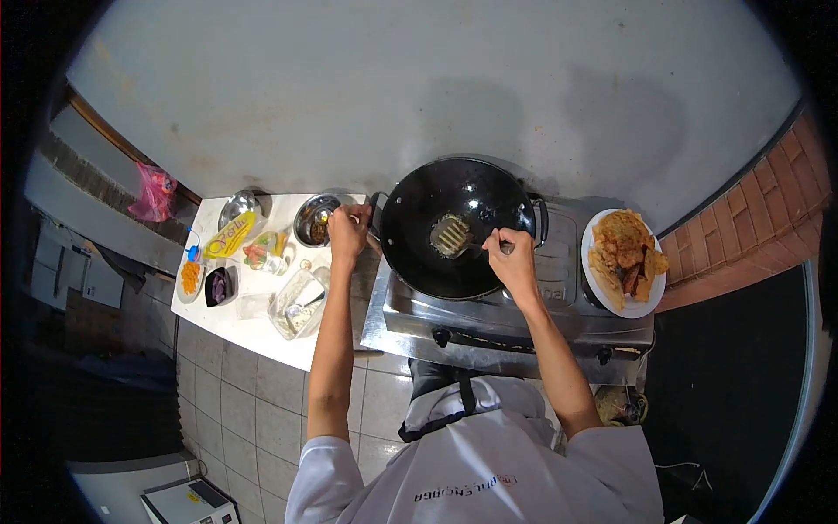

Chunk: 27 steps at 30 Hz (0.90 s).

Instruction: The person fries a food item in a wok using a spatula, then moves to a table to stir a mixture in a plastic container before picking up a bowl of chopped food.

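A black wok [410, 196] with two side handles sits on the stove, a little oil or liquid pooled at its bottom. My right hand [511, 256] is closed round the handle of a slotted metal spatula [453, 237], whose head rests in that pool. Left of the wok, my left hand [347, 229] is over the right edge of a steel bowl [305, 210] with dark contents. Its fingers are pinched together; what they hold, if anything, is hard to make out. The hand is close to the wok's left handle [376, 214].
A white plate [590, 278] of fried food stands at the stove's right end. On the white table [262, 332] are a yellow packet [231, 235], another steel bowl [237, 210], a plastic tub [290, 321], a dark bowl [209, 297] and a dish of orange pieces [189, 279]. The metal stove [506, 325] has front knobs.
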Each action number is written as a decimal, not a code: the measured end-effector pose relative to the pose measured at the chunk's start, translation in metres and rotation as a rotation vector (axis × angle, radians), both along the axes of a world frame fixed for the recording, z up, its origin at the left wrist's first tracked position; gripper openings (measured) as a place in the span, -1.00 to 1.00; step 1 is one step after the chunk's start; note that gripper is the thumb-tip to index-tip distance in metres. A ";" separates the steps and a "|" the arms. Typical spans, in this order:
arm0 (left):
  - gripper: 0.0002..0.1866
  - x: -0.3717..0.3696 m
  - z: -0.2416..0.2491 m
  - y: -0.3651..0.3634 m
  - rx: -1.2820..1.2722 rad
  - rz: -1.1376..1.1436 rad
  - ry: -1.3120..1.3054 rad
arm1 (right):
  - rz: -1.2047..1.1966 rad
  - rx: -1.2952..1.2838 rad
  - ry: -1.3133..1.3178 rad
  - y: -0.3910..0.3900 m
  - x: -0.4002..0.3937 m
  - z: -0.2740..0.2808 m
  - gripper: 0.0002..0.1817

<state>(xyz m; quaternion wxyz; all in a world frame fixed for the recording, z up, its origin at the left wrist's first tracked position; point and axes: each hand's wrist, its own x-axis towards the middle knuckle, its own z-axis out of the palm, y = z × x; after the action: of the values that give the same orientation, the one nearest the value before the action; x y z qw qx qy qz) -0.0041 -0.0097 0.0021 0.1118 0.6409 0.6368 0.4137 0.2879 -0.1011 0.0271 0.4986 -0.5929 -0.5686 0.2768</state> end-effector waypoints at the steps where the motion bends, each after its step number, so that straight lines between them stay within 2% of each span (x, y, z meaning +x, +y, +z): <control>1: -0.81 0.000 0.001 0.000 0.001 -0.003 0.011 | 0.003 -0.011 0.003 0.000 0.000 0.001 -0.76; 5: -0.84 0.003 0.005 -0.004 0.057 -0.002 0.062 | 0.006 0.033 -0.009 0.001 0.000 -0.003 -0.77; 27: -0.82 0.001 0.002 -0.002 0.017 -0.008 0.046 | 0.022 0.027 0.023 0.004 0.001 -0.003 -0.76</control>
<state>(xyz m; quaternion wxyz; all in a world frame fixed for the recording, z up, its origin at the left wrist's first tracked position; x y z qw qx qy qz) -0.0031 -0.0120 0.0037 0.0933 0.6539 0.6331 0.4036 0.2889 -0.0976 0.0244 0.5098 -0.5766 -0.5731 0.2814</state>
